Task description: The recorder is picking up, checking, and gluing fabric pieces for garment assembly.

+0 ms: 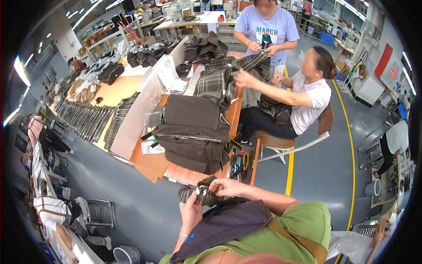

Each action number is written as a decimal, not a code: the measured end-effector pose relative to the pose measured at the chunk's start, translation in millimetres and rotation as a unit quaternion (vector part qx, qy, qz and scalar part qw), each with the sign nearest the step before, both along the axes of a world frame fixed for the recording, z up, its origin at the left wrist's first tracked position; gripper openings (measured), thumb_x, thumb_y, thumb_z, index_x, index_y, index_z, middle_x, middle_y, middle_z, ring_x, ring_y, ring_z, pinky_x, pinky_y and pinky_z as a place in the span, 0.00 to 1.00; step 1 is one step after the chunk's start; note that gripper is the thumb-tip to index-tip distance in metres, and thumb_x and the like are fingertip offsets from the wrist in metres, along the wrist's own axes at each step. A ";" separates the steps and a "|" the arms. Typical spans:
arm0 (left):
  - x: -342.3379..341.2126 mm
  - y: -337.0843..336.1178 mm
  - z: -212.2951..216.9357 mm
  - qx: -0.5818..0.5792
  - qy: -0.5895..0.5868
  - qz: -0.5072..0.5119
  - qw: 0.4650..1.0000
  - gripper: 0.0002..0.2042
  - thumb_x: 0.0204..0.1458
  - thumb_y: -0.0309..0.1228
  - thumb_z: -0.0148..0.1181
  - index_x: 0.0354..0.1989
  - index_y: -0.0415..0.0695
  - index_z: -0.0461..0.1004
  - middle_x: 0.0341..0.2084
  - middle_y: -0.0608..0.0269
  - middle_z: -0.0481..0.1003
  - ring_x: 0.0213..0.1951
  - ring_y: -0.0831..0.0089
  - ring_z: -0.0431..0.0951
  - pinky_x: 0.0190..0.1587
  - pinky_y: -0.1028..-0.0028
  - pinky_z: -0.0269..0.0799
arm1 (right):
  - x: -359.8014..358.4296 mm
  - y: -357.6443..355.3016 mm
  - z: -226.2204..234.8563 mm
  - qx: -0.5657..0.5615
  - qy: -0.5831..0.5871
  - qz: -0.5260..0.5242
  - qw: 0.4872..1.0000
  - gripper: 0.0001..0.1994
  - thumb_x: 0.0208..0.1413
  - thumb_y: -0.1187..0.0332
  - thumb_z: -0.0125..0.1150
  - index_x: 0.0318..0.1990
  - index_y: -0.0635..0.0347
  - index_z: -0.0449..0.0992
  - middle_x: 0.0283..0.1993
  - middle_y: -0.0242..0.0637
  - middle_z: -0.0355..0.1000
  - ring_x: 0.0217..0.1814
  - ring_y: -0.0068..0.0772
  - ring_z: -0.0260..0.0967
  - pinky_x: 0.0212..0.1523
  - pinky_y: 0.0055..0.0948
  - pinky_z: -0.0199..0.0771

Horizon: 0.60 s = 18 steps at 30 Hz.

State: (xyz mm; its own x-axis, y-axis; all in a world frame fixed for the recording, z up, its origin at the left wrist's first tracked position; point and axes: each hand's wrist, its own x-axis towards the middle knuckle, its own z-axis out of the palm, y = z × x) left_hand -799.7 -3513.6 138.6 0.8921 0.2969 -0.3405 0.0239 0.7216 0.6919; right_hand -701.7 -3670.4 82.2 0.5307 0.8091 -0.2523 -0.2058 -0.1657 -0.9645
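In front of my chest I hold a dark brown striped bundle [186, 192], which looks like rolled webbing or folded fabric; I cannot tell which. My left hand [190, 212] grips it from below with the thumb up. My right hand [228, 187] pinches its upper right side, fingers bent. A small white and dark piece sits between the two hands, too small to name. Just beyond, a dark brown backpack [191, 132] with a long zipper lies on the wooden table [189, 175], apart from my hands.
An open drawer [239, 169] holds scissors and tools at the table's right. Plaid fabric [215, 83] lies behind the backpack. A seated co-worker [307, 97] and a standing one [266, 33] handle plaid pieces across the table. A cardboard piece [151, 166] juts from the near edge.
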 end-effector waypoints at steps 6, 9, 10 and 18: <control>-1.3 -0.7 -1.3 -0.001 0.000 -0.011 1.000 0.04 0.50 0.23 0.52 0.35 0.41 0.68 0.30 0.64 0.73 0.31 0.77 0.73 0.34 0.77 0.69 | -1.4 -1.7 -0.8 0.003 -0.003 -0.002 1.000 0.14 0.44 0.77 0.55 0.42 0.59 0.69 0.39 0.29 0.66 0.30 0.13 0.61 0.33 0.15 0.64; -0.5 -3.6 3.6 0.002 -0.003 -0.017 1.000 0.04 0.50 0.23 0.52 0.35 0.41 0.68 0.30 0.64 0.73 0.31 0.77 0.73 0.34 0.77 0.69 | -1.2 -2.7 -3.2 -0.002 -0.010 -0.002 1.000 0.14 0.44 0.77 0.55 0.42 0.59 0.69 0.39 0.29 0.66 0.29 0.13 0.61 0.32 0.15 0.63; -0.2 -4.1 2.5 0.005 -0.002 -0.015 1.000 0.04 0.50 0.23 0.52 0.35 0.41 0.68 0.30 0.64 0.73 0.31 0.77 0.73 0.34 0.77 0.69 | -1.4 -3.1 -2.7 -0.002 -0.009 -0.002 1.000 0.14 0.44 0.77 0.55 0.42 0.59 0.69 0.39 0.29 0.66 0.29 0.13 0.61 0.32 0.15 0.63; 0.2 -5.3 0.3 0.001 0.004 -0.024 1.000 0.04 0.50 0.23 0.52 0.35 0.42 0.68 0.30 0.65 0.73 0.31 0.77 0.73 0.33 0.78 0.68 | -2.0 -6.4 0.5 0.005 -0.010 -0.008 1.000 0.14 0.43 0.77 0.55 0.41 0.59 0.70 0.39 0.28 0.66 0.28 0.13 0.60 0.31 0.15 0.63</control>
State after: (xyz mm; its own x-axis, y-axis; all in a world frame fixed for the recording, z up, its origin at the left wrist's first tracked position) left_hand -799.4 -3518.9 138.9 0.9025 0.2536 -0.3480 0.0651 0.7185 0.6925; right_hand -703.6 -3676.8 82.7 0.5490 0.8024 -0.2341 -0.1892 -0.1535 -0.9699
